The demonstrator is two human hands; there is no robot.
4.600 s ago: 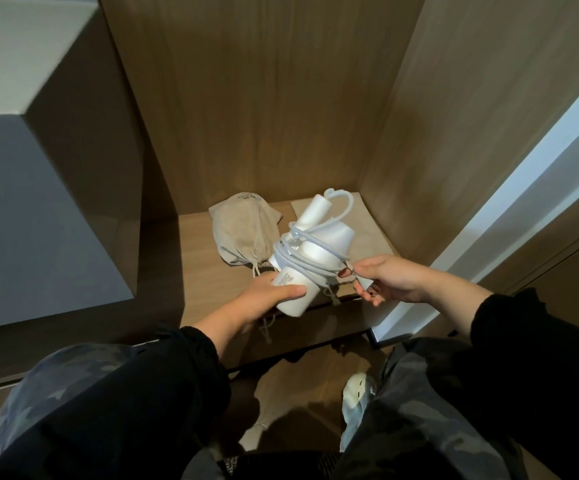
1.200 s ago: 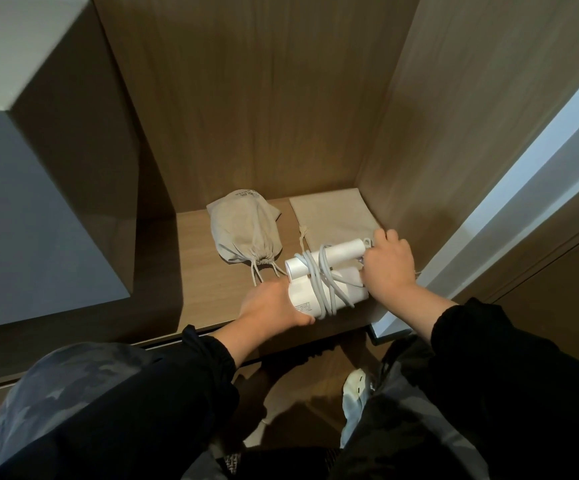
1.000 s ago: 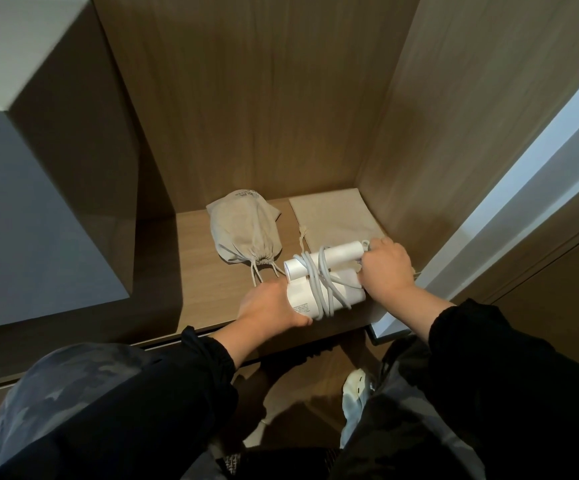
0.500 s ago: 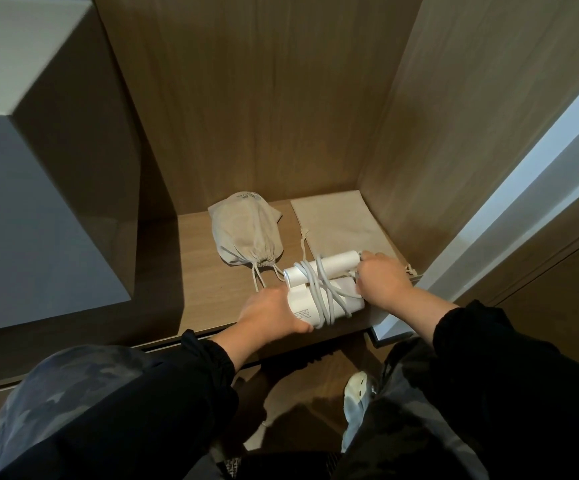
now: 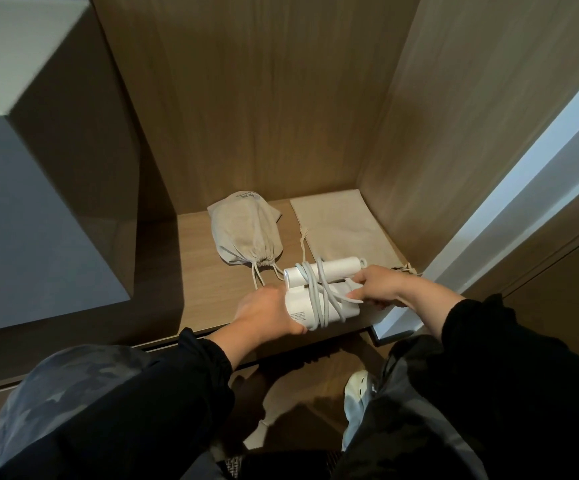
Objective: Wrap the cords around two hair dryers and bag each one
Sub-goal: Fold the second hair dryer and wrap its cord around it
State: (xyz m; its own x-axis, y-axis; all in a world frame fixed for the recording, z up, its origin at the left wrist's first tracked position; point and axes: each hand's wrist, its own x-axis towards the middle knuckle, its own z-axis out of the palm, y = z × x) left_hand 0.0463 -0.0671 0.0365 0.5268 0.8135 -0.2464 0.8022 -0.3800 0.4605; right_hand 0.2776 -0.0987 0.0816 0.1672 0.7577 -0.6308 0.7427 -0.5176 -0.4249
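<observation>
A white folded hair dryer (image 5: pixel 331 270) lies near the front edge of a wooden shelf (image 5: pixel 208 278), its grey-white cord (image 5: pixel 315 292) wound round body and handle. My left hand (image 5: pixel 267 315) grips the dryer's left end. At the right end, my right hand (image 5: pixel 383 289) pinches the end of the cord. A filled beige drawstring bag (image 5: pixel 246 233), cinched closed, lies behind to the left. A flat, empty beige bag (image 5: pixel 340 226) lies behind to the right, its drawstring reaching toward the dryer.
Wooden walls close the shelf at the back (image 5: pixel 253 98) and right (image 5: pixel 454 116). A grey block (image 5: pixel 31 185) stands on the left. Below the shelf edge are my knees in camouflage trousers and a white shoe (image 5: pixel 357 396).
The dryer went from raised and upright down onto the shelf, lying flat. In the last second my right hand slid from the handle's end down to the cord at the body's right end.
</observation>
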